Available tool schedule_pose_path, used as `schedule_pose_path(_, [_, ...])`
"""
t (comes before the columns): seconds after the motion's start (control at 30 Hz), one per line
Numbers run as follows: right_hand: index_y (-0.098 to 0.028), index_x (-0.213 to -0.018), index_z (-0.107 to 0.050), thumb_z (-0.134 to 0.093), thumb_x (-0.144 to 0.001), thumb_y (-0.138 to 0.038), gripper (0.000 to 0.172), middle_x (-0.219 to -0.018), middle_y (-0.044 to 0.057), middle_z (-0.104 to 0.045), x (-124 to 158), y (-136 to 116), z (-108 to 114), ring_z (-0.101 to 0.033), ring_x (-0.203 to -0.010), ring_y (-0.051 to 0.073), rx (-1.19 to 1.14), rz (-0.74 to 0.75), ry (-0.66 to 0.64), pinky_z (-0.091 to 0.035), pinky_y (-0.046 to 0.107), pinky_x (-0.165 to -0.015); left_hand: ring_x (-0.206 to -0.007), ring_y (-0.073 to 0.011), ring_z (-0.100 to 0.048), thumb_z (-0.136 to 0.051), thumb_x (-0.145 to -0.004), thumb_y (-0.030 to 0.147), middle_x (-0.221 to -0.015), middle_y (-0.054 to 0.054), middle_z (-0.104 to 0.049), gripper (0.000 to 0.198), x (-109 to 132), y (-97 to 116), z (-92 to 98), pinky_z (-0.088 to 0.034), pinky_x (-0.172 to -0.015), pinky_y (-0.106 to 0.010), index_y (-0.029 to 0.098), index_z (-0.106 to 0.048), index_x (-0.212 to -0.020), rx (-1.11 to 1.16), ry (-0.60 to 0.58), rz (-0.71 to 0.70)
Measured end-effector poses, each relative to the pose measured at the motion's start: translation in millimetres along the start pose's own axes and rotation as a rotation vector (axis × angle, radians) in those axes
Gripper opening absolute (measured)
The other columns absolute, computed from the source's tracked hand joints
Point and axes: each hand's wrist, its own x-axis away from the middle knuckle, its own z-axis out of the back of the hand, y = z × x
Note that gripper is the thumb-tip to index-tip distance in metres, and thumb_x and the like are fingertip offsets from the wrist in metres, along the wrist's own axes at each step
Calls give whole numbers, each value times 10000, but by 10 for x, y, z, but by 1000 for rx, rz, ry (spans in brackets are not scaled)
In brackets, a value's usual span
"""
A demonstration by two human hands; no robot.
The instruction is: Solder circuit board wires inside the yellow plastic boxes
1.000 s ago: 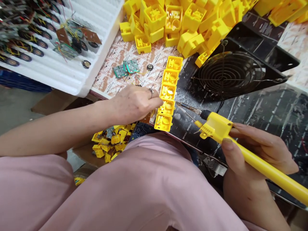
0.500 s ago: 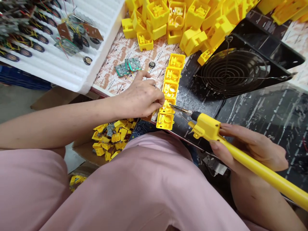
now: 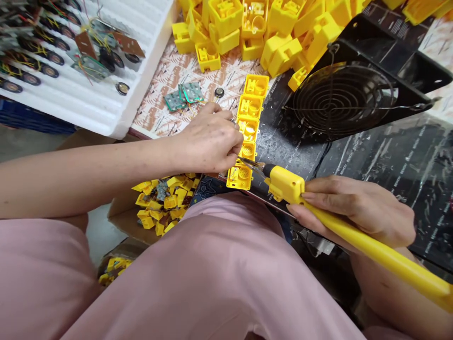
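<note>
beyond my left hand, off to its left, stands the white foam tray (image 3: 122, 111), with wired parts in it. farther out from both hands lies a heap of yellow cases (image 3: 228, 41), and the black fan (image 3: 348, 97) sits beyond my right hand (image 3: 357, 203). that hand is wrapped round the yellow soldering tool (image 3: 288, 184), whose tip points at my left fingertips. nearer me than my left wrist is a pile of yellow pieces (image 3: 180, 198). the row of five open cases (image 3: 247, 130) runs just right of my left hand (image 3: 210, 139); its fingers bunch narrowly at the row's left edge, and i cannot tell whether they grip anything. past them are green circuit boards (image 3: 193, 93), then a small round speaker (image 3: 219, 92).
</note>
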Motion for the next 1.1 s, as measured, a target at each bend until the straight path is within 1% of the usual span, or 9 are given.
schedule_pose_path(0.13, [-192, -927, -641, -824, -901, -161, 187, -768, 11, -742, -149, -15, 56, -710, -634, 101, 23, 217, -68, -610, 200, -591, -985, -279, -663, -539, -821, 275, -701, -33, -659, 208, -16, 11, 8, -440, -1074, -525, 218, -687, -687, -7, -13, 3])
schedule_pose_path(0.3, [-181, -970, -657, -831, -891, -161, 192, -801, 16, -740, -169, -10, 97, -710, -669, 116, 2, 254, -68, -617, 238, -619, -976, -280, -658, -520, -842, 274, -684, -44, -666, 232, -20, 5, 24, -459, -1040, -502, 224, -699, -702, -42, -33, -31])
schedule_pose_path(0.43, [-160, -970, -655, -838, -878, -138, 205, -801, 37, -734, -166, -60, 97, -723, -696, 138, 39, 209, -132, -619, 264, -657, -991, -275, -659, -507, -847, 273, -703, -39, -677, 253, -31, 9, 47, -452, -1051, -495, 227, -712, -705, -55, -40, -43])
schedule_pose_path(0.53, [-191, -970, -655, -822, -894, -154, 187, -768, 6, -713, -159, -92, 122, -726, -702, 144, 25, 196, -133, -624, 268, -668, -997, -269, -662, -516, -856, 274, -718, -37, -680, 252, -44, 34, 92, -454, -1047, -481, 222, -721, -718, -72, -81, -29])
schedule_pose_path(0.63, [-223, -959, -678, -685, -1021, -265, 75, -771, 13, -701, -106, -95, 173, -722, -724, 132, 8, 94, -85, -629, 255, -715, -991, -255, -662, -510, -887, 263, -721, -40, -681, 272, -56, 63, 145, -464, -1040, -458, 216, -734, -743, -115, -126, -43])
schedule_pose_path(0.73, [-235, -871, -688, -533, -1096, -434, 338, -762, 30, -695, -20, -73, 201, -711, -726, 118, 70, -33, -97, -619, 246, -726, -985, -249, -657, -519, -887, 249, -722, -41, -685, 263, -63, 71, 177, -474, -1034, -445, 214, -729, -733, -134, -125, -62])
schedule_pose_path(0.8, [-236, -856, -687, -541, -1088, -480, 367, -769, 30, -704, 34, -53, 188, -707, -717, 111, 79, -65, -103, -611, 244, -701, -982, -253, -655, -533, -883, 255, -717, -40, -684, 255, -63, 64, 182, -477, -1034, -451, 216, -726, -720, -123, -124, -58])
schedule_pose_path(0.93, [-242, -877, -690, -593, -1074, -454, 304, -743, 17, -703, 88, -39, 123, -689, -664, 101, 55, -43, 8, -595, 235, -622, -995, -261, -656, -542, -883, 267, -714, -43, -687, 261, -60, 46, 149, -479, -1044, -462, 223, -734, -713, -106, -118, -55])
schedule_pose_path(1.1, [-243, -912, -693, -625, -1064, -416, 240, -754, 24, -713, 132, -39, 84, -707, -675, 109, 24, -44, -14, -587, 230, -611, -1019, -254, -670, -540, -897, 273, -722, -36, -709, 271, -59, 32, 160, -493, -1047, -437, 232, -773, -765, -130, -118, -87])
